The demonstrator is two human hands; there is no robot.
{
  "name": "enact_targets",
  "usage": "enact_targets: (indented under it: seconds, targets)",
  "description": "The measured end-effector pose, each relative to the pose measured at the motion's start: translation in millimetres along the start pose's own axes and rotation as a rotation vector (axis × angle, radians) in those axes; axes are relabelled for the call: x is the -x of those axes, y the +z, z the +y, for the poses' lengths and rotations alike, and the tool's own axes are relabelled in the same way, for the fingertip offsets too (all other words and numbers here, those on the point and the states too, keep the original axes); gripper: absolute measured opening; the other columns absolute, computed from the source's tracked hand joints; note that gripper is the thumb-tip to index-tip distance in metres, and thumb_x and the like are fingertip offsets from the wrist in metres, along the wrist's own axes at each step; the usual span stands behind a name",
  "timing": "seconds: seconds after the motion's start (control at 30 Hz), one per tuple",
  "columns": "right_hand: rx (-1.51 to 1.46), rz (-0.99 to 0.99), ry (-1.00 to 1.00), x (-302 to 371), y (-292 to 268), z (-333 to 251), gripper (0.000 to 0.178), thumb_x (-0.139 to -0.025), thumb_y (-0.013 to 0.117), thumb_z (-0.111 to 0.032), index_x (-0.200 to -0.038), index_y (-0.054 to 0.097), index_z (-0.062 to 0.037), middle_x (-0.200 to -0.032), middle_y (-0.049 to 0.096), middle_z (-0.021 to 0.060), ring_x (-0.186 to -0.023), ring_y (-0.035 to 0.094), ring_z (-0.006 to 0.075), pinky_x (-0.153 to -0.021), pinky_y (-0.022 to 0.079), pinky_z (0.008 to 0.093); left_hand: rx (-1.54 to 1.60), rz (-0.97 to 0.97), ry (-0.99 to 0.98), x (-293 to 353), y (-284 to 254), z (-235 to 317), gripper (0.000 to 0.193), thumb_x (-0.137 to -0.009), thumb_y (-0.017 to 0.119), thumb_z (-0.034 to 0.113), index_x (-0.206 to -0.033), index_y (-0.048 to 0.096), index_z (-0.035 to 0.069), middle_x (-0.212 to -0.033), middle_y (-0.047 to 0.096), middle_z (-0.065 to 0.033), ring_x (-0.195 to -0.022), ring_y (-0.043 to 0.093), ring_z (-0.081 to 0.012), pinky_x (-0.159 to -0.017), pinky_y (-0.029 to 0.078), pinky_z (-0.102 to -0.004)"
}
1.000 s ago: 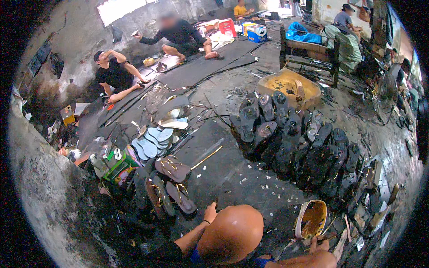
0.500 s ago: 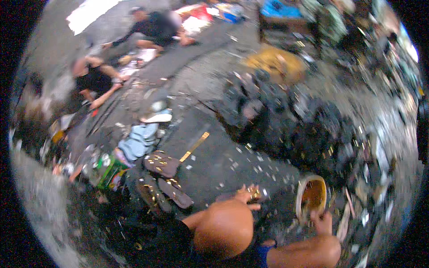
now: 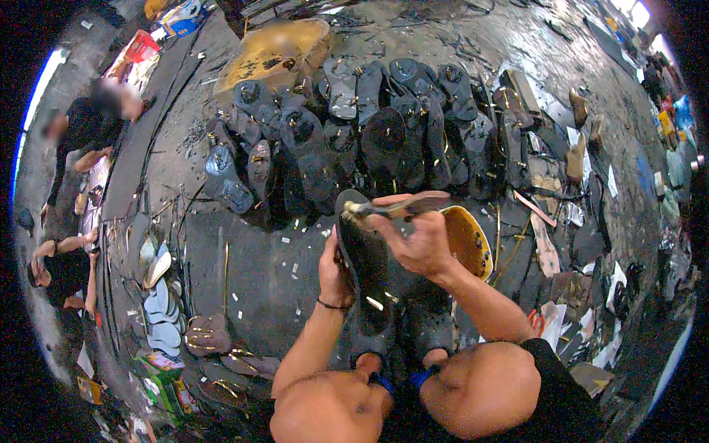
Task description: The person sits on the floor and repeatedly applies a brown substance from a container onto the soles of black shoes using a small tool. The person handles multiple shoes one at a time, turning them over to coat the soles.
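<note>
- In the left hand (image 3: pixel 334 269), before the knees (image 3: pixel 484 391): a sole (image 3: pixel 362 255).
- In the right hand (image 3: pixel 422 247): a brush (image 3: pixel 358 209), with bristles over the sole's far end.
- Just right of the right hand: a bowl (image 3: pixel 473 236).
- Beyond both hands, in rows from left to right: many sandals (image 3: pixel 384 136).
- Behind the sandals, far and left of centre: a wooden block (image 3: pixel 277 55).
- Left of the left hand, on the floor (image 3: pixel 258 251): a thin strip (image 3: pixel 226 273).
- Farther left: stacked insoles (image 3: pixel 162 317), with strapped slippers (image 3: pixel 210 336) on the near side.
- At the left edge: two people (image 3: pixel 63 280), one farther than the other.
- Right of the bowl: scattered scraps (image 3: pixel 545 247).
</note>
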State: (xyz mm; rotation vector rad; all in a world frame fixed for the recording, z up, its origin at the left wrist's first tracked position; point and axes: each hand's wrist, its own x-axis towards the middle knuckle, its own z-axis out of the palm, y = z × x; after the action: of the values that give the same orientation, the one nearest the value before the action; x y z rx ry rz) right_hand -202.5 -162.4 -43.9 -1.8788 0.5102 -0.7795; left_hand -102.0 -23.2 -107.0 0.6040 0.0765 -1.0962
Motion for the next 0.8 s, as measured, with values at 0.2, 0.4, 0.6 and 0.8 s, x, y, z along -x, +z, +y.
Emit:
enact_targets:
  seconds: [0.2,0.4,0.6,0.8]
  targets:
    - [0.112,0.194,-0.012,1,-17,7,0.014,-0.086,0.075,-0.014,-0.095,0.070,-0.0043,-0.098,0.071,0.0118,-0.083,0.068,0.0210,-0.077,0.052,0.0329,-0.072,0.076,-0.064,9,-6,-4,0.048,-0.106,0.034,0.041,-0.130,0.056,0.005,-0.120,0.065,-0.0097,-0.103,0.066,-0.0253,-0.091,0.053,-0.0400]
    - [-0.013,-0.022,-0.241,13,8,-6,0.010,-0.082,0.075,-0.016,-0.089,0.071,-0.0101,-0.096,0.072,0.0098,-0.087,0.067,0.0292,-0.081,0.051,0.0371,-0.244,0.260,0.116,9,-44,-23,0.038,-0.105,0.045,0.035,-0.123,0.060,0.006,-0.111,0.066,-0.0056,-0.098,0.064,-0.0194,-0.088,0.052,-0.0339]
    - [0.055,-0.040,-0.154,30,3,-13,0.017,-0.084,0.077,-0.017,-0.095,0.070,-0.0050,-0.098,0.071,0.0102,-0.086,0.067,0.0302,-0.078,0.052,0.0396,-0.398,0.270,0.219,19,21,-1,0.044,-0.105,0.043,0.039,-0.120,0.060,0.002,-0.112,0.066,-0.0069,-0.099,0.065,-0.0192,-0.087,0.053,-0.0352]
    - [-0.257,0.148,0.313,42,34,-1,0.022,-0.092,0.068,-0.019,-0.107,0.067,-0.0033,-0.101,0.069,0.0077,-0.093,0.065,0.0195,-0.086,0.050,0.0307,-0.420,0.189,0.422,16,-9,-5,0.036,-0.105,0.048,0.033,-0.112,0.064,0.002,-0.104,0.068,-0.0054,-0.090,0.066,-0.0160,-0.081,0.054,-0.0305]
